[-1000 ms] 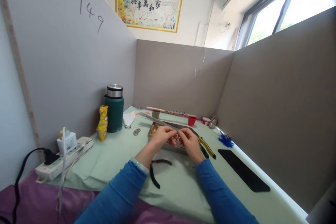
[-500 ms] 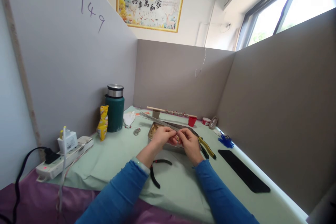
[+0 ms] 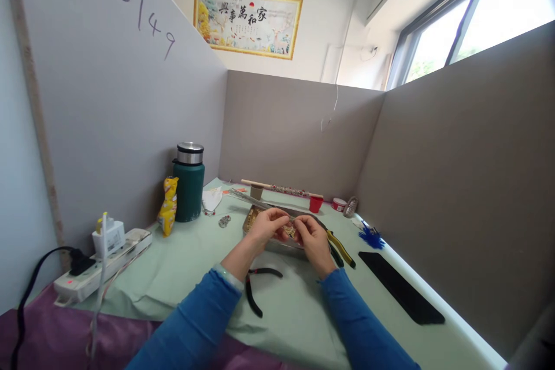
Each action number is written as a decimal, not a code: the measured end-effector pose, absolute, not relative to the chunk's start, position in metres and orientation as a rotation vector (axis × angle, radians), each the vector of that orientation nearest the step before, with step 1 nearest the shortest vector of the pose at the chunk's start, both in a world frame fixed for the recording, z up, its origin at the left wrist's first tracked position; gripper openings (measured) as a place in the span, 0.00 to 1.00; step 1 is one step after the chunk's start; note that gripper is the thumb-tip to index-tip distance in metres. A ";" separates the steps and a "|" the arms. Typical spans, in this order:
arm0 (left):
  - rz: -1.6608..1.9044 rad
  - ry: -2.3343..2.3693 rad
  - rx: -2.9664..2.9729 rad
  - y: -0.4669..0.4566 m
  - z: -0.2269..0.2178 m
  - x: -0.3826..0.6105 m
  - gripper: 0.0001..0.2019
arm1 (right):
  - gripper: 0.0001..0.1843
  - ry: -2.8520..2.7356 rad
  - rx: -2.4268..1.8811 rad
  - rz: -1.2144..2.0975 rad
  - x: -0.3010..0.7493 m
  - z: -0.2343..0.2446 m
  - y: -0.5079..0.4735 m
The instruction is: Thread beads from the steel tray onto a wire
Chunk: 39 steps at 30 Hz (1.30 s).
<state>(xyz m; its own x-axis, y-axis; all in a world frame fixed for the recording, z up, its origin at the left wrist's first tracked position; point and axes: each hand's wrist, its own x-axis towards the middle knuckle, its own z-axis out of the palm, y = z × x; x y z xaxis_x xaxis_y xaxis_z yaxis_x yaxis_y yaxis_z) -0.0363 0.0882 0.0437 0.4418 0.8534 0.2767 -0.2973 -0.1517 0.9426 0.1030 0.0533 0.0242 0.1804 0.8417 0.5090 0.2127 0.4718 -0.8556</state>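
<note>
My left hand (image 3: 266, 228) and my right hand (image 3: 313, 238) meet over a metal tray (image 3: 281, 247), thumbs and forefingers pinched close together. Whatever lies between the fingertips is too small to make out. Small gold-coloured beads or bits show in the tray below them. A bundle of thin grey wires (image 3: 248, 198) slants across the tray's back left, behind my left hand. Black-handled pliers (image 3: 255, 295) lie under my left wrist, their jaws hidden. Yellow-and-black pliers (image 3: 342, 250) rest at the tray's right end, beside my right hand.
A green flask (image 3: 189, 192) and a yellow packet (image 3: 168, 208) stand at left, near a power strip (image 3: 134, 243). Behind the tray are a red cup (image 3: 315, 204) and a beaded stick (image 3: 290, 191). Blue bristly stuff (image 3: 372, 237) and a black strip (image 3: 401, 288) lie right.
The view has tilted up slightly, so everything sits a little lower. Both hands keep their pinch over the tray, with only a slight shift of the fingers.
</note>
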 end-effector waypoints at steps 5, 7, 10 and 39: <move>1.170 0.550 1.381 0.089 0.045 -0.034 0.12 | 0.16 -1.380 -1.058 0.626 0.102 0.023 0.053; 1.182 0.577 1.392 0.088 0.044 -0.032 0.11 | 0.16 -1.382 -1.062 0.636 0.102 0.024 0.053; 1.155 0.604 1.404 0.086 0.044 -0.032 0.11 | 0.15 -1.391 -1.064 0.617 0.101 0.025 0.052; 1.462 0.558 1.114 0.106 0.058 -0.061 0.13 | 0.17 -2.572 -1.222 -0.105 0.042 0.018 -0.003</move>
<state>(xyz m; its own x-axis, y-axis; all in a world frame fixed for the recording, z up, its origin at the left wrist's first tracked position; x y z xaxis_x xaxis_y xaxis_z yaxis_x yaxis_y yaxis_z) -0.0606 0.1059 0.0578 0.1090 0.9412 0.3198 -0.4890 -0.2293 0.8416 0.0419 -0.0026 0.0180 -0.5978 0.7471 0.2907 0.7683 0.6375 -0.0585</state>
